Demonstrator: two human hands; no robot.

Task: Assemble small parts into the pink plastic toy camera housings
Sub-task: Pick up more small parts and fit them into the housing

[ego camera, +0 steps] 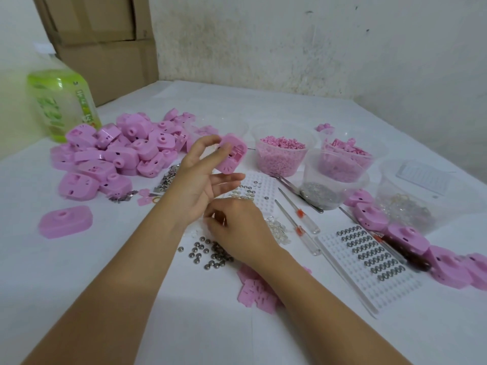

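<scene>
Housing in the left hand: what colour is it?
Pink. The housing is held up by the left hand; the head view shows it.

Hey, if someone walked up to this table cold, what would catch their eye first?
Probably the big heap of pink plastic camera housings at the table's far left. Next, the left hand holding a single pink plastic housing up at centre, with the right hand low beside scattered round silver metal pieces. Clear plastic tubs of pink bits stand behind, to the right.
</scene>
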